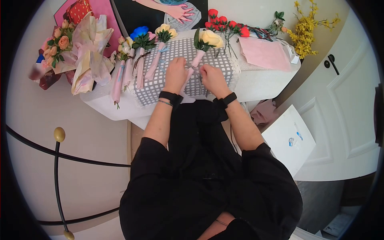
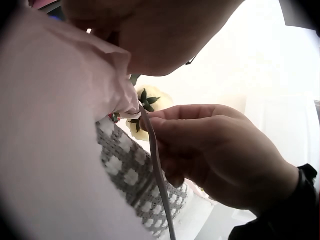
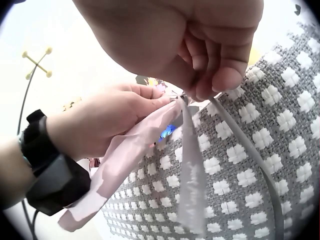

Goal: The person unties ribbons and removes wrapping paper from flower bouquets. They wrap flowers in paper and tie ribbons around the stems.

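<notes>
A cream rose with green leaves lies on the checked cloth, its stem in pink wrapping. A grey ribbon crosses the wrapping's narrow middle; one end hangs down and another strand runs from the right hand's fingertips. My left hand pinches at the ribbon crossing beside the wrapping. My right hand pinches the ribbon between thumb and fingers, close to the left hand. The wrapping's lower end flares toward the body.
Several wrapped flowers lie to the left, beside a larger bouquet. Red roses and pink paper sheets are at the right. Yellow blossoms stand behind, near the door. A white box is below right.
</notes>
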### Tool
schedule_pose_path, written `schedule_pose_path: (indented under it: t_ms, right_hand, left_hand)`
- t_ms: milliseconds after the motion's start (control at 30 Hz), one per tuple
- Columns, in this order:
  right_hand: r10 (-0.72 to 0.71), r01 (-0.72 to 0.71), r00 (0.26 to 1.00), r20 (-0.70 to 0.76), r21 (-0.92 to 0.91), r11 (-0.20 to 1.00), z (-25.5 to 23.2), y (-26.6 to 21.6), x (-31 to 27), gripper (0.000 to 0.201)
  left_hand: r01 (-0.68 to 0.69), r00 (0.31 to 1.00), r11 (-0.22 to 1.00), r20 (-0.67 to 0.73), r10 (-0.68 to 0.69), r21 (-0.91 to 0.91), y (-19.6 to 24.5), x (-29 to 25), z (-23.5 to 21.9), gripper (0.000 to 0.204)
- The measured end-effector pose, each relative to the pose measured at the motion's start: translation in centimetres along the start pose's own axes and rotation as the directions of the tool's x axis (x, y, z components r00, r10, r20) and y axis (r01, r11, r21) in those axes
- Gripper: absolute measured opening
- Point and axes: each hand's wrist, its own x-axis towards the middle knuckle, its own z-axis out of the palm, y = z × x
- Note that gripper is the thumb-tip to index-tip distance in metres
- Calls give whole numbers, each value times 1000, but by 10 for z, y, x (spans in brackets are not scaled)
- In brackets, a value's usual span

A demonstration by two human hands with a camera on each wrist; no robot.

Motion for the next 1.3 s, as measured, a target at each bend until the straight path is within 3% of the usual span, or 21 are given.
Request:
schedule_pose_path:
  t_ms: [167, 233, 267, 333, 367, 433, 567, 633, 767, 833, 967, 1067, 1133, 1300]
  right_hand:
    - [-9, 14, 997, 80, -63, 998, -4, 14, -2, 8]
    - [-27, 27, 998, 50, 5, 1000, -4, 18, -6, 9]
    - [-28, 28, 998, 53, 5, 1000, -6, 16, -7, 9]
    - [66, -70, 997, 46, 86, 994, -7, 12, -9, 10]
    - [66, -70, 997, 47, 89, 994, -6, 11, -11, 10]
    - [129, -135, 990, 57, 111, 985, -2, 9, -12, 11]
    - [95, -98, 995, 34, 114, 989, 0, 6, -13, 12]
    - [165, -166, 986, 20, 159, 973, -1, 3, -15, 12]
    - [190, -174, 979, -76, 179, 968, 2, -8, -25, 14]
    - [56, -52, 983, -174, 29, 998, 6, -14, -33, 18]
    - [166, -164, 985, -44, 38, 986, 14, -20, -37, 22]
    - [162, -162, 987, -1, 98, 982, 24, -6, -35, 24]
    - [229, -229, 973, 30, 235, 945, 24, 0, -40, 23]
    - [200, -194, 980, 10, 307, 932, 15, 6, -49, 20]
  left_hand:
    - [-89, 993, 991, 86, 80, 101, -13, -3, -4, 14]
    - [56, 992, 998, 119, -51, -40, -23, -2, 4, 19]
    - [59, 992, 997, 117, -54, -40, -24, -2, 4, 19]
    - [300, 925, 929, 304, -228, -215, -25, -1, 1, 22]
    - [301, 925, 930, 304, -229, -212, -27, -2, 3, 22]
    - [376, 904, 799, 376, -204, -470, -27, -3, 8, 24]
    - [317, 907, 806, 407, -105, -500, -32, -1, 6, 26]
    - [408, 880, 736, 447, -160, -540, -31, 2, 0, 26]
    - [448, 855, 698, 497, -151, -559, -33, 4, -5, 26]
    - [514, 813, 662, 555, -175, -545, -25, 7, -14, 24]
    - [531, 768, 726, 610, -195, -437, -15, 15, -21, 20]
    - [513, 793, 719, 581, -186, -469, -29, 15, -6, 20]
    - [494, 819, 734, 531, -215, -466, -33, 13, -1, 19]
    - [526, 813, 745, 501, -298, -411, -30, 14, 4, 19]
